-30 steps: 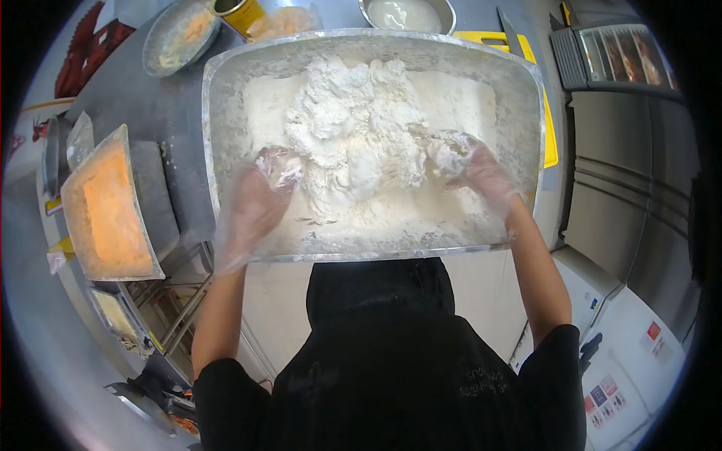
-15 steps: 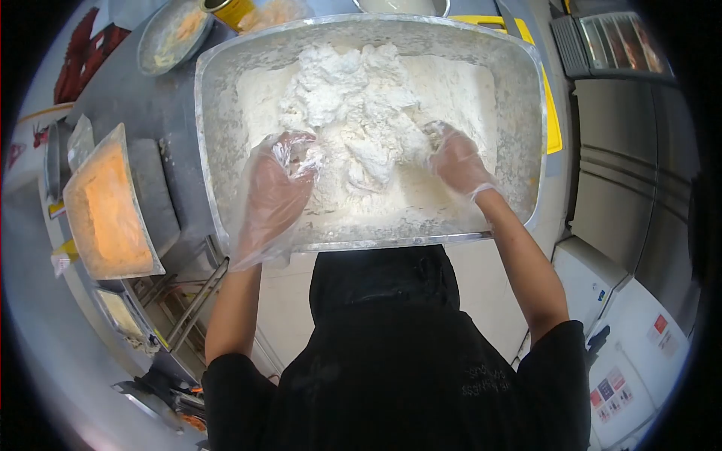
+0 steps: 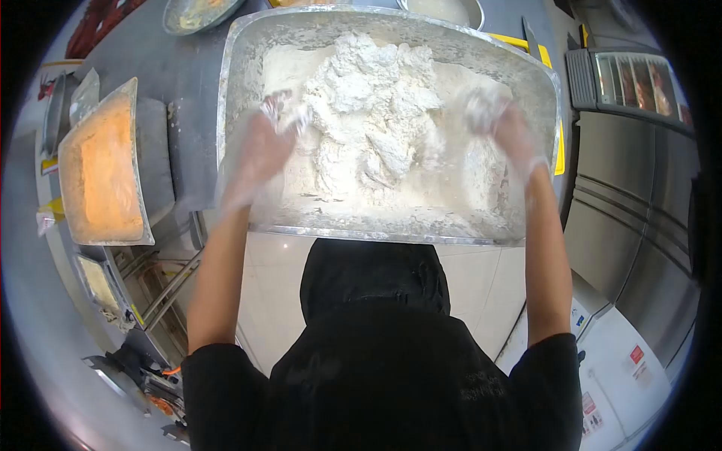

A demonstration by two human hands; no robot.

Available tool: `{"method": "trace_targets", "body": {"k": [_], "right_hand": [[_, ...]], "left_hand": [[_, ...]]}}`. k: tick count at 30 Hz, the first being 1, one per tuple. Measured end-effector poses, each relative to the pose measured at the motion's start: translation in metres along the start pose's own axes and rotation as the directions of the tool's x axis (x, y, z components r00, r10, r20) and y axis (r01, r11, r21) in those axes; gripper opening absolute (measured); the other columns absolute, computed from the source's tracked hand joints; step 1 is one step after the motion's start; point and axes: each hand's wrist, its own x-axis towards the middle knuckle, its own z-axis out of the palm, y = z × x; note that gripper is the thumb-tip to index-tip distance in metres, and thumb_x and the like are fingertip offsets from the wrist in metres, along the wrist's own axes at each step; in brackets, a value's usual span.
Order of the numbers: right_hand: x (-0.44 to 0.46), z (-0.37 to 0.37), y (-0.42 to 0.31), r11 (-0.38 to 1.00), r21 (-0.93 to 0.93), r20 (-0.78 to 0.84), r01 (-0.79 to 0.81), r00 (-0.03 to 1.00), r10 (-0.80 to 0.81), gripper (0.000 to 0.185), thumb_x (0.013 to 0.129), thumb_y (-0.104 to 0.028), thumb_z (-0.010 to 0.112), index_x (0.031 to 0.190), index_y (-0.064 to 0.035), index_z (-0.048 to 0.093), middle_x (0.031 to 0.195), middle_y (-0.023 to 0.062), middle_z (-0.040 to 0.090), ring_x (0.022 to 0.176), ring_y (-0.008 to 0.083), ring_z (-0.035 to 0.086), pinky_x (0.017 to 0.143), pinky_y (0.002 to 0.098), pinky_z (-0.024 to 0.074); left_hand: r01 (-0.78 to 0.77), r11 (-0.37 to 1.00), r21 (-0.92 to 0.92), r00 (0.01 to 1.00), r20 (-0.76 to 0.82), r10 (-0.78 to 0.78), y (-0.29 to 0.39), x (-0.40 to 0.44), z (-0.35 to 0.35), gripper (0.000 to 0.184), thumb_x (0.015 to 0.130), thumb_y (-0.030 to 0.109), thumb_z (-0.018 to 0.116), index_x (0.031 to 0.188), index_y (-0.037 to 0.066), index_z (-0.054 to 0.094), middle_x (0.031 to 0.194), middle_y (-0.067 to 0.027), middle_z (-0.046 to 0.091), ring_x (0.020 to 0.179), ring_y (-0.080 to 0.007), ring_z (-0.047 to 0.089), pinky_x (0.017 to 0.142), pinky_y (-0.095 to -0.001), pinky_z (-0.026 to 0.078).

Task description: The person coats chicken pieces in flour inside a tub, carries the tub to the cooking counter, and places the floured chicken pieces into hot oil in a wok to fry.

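A large metal tub [image 3: 376,231] holds loose white flour, with a lumpy floured heap [image 3: 376,113] in the middle. My left hand [image 3: 263,150], in a clear plastic glove, hovers at the heap's left side. Its thumb and fingers are apart and coated with flour, and nothing shows between them. Over the tub's right part is my right hand [image 3: 515,135], gloved too and apart from the heap. Motion smears its white-dusted fingers, so their shape does not show. What the heap is made of under its coating is hidden.
To the left stands a metal bin [image 3: 109,173] of orange powder. A round metal dish [image 3: 197,13] and a bowl of pale liquid [image 3: 445,10] sit behind the tub. A knife [image 3: 531,39] lies by a yellow board [image 3: 559,154] at the right. Steel cabinets [image 3: 613,180] are beyond.
Both hands have drawn outward from the heap and up the tub, the right one farther. The view has shifted, so the tub sits more to the right.
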Motion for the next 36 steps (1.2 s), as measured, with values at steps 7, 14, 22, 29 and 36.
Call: {"method": "trace_targets", "body": {"k": [7,14,22,29,36], "right_hand": [[0.094,0.053,-0.032,-0.392,-0.919,-0.134,-0.042,0.969,0.209,0.059,0.094,-0.041,0.038,0.139,-0.0060,0.025,0.146,0.0120,0.022,0.133,0.0243,0.026,0.108,0.0394,0.0251],[0.027,-0.057,0.020,-0.866,0.491,0.381,-0.095,0.917,0.115,0.058,0.090,-0.032,0.050,0.139,-0.0096,0.027,0.144,0.0117,0.026,0.131,0.0224,0.029,0.108,0.0454,0.0249],[-0.020,0.021,-0.096,-0.944,0.330,0.072,0.021,0.996,0.047,0.063,0.088,-0.021,0.054,0.140,-0.0093,0.021,0.140,0.0094,0.031,0.129,0.0193,0.031,0.109,0.0373,0.0237],[0.035,-0.039,-0.079,-0.996,0.090,0.340,0.007,0.940,0.037,0.062,0.086,-0.028,0.055,0.137,-0.0055,0.029,0.138,0.0093,0.036,0.125,0.0216,0.038,0.104,0.0374,0.0305],[0.022,-0.038,0.008,-0.893,0.446,0.298,0.052,0.933,0.203,0.049,0.089,-0.031,0.053,0.128,-0.0048,0.043,0.127,0.0100,0.048,0.118,0.0185,0.045,0.102,0.0315,0.0328]], "left_hand": [[-0.158,0.719,-0.677,0.955,0.081,0.286,-0.011,0.096,0.065,0.066,0.091,0.050,0.040,0.141,0.011,0.023,0.144,-0.0109,0.027,0.135,-0.0214,0.020,0.110,-0.0302,0.017],[-0.198,0.978,-0.066,0.915,0.346,0.208,-0.025,0.084,0.031,0.058,0.094,0.044,0.031,0.142,0.013,0.020,0.146,-0.0080,0.024,0.133,-0.0247,0.025,0.110,-0.0337,0.023],[-0.570,0.719,0.398,0.772,0.559,0.303,-0.056,0.051,0.069,0.081,0.081,0.064,0.043,0.123,-0.005,0.044,0.119,-0.0294,0.049,0.113,-0.0370,0.045,0.102,-0.0397,0.031],[-0.173,0.972,-0.161,0.861,0.455,0.228,0.005,0.039,0.070,0.075,0.077,0.046,0.064,0.125,-0.007,0.041,0.123,-0.0223,0.048,0.114,-0.0286,0.047,0.101,-0.0362,0.035],[-0.080,0.964,-0.252,0.943,0.293,0.155,-0.004,0.050,0.000,0.073,0.081,0.045,0.061,0.132,-0.001,0.034,0.125,-0.0185,0.048,0.106,-0.0274,0.055,0.093,-0.0388,0.042]]}}
